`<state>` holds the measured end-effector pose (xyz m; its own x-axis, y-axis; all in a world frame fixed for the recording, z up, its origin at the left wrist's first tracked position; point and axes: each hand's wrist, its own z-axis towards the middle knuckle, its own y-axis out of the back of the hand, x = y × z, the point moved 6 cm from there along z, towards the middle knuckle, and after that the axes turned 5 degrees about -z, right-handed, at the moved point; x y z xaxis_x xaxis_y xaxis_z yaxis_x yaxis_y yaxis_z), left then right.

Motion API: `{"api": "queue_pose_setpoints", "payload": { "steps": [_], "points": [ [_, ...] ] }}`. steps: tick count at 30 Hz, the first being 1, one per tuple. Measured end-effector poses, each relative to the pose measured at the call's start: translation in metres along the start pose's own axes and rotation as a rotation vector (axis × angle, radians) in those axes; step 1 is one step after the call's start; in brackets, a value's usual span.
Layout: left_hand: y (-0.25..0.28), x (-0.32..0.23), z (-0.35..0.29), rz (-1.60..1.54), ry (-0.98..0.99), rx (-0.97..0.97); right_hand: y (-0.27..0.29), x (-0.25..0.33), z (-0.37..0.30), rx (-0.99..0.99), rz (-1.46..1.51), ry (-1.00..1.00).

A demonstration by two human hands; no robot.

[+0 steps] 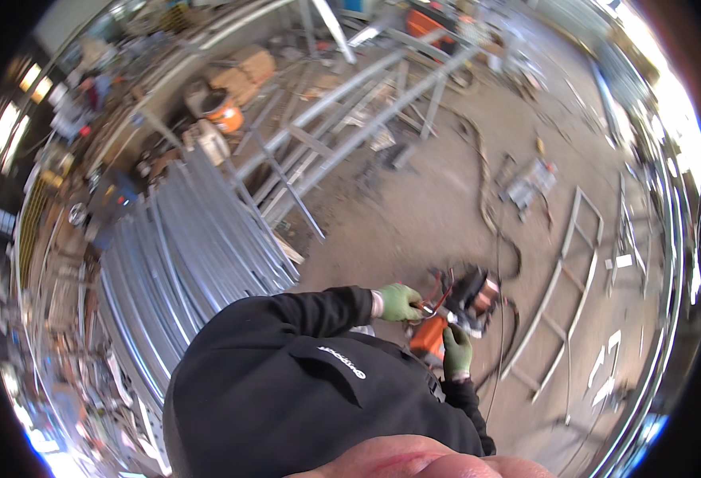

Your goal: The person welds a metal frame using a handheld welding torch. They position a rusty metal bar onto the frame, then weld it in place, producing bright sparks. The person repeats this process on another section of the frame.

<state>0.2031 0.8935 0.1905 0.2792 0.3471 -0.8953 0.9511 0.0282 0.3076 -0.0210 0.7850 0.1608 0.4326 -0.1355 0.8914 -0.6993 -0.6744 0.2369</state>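
Note:
My left hand [401, 302], in a pale green glove, is closed around a small metal tool with an orange-red part [426, 308], whose kind is too blurred to name. My right hand [457, 354], also gloved in green, is closer to my body, its fingers curled beside a small white piece [464, 323]. What those fingers hold, if anything, is hidden. Between and below the hands shows an orange box-shaped machine [428, 341]. Just beyond them is a dark bundle with a copper-coloured spool-like part [487, 293], and red and black cables run around it.
Long grey metal tubes [199, 239] lie stacked at my left. A welded metal frame [350, 131] stretches across the far side. An orange bucket [225, 114] stands beyond the tubes. Ladder-like frames [561, 295] lie on the right, and a thick hose [484, 179] snakes over the floor.

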Motion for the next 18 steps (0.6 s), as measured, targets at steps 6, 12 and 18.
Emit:
{"api": "queue_pose_setpoints", "payload": {
  "steps": [6, 12, 18],
  "points": [
    [0.075, 0.011, 0.051, -0.143, 0.07, -0.304, -0.08, 0.089, 0.09, 0.41, -0.064, 0.173],
    [0.125, 0.002, 0.061, -0.041, 0.115, -0.559, -0.127, 0.138, 0.169, 0.587, 0.012, 0.196],
    [0.196, -0.027, 0.102, 0.047, -0.2, -0.724, -0.133, 0.173, 0.27, 0.583, -0.214, 0.335]
  ]
}}
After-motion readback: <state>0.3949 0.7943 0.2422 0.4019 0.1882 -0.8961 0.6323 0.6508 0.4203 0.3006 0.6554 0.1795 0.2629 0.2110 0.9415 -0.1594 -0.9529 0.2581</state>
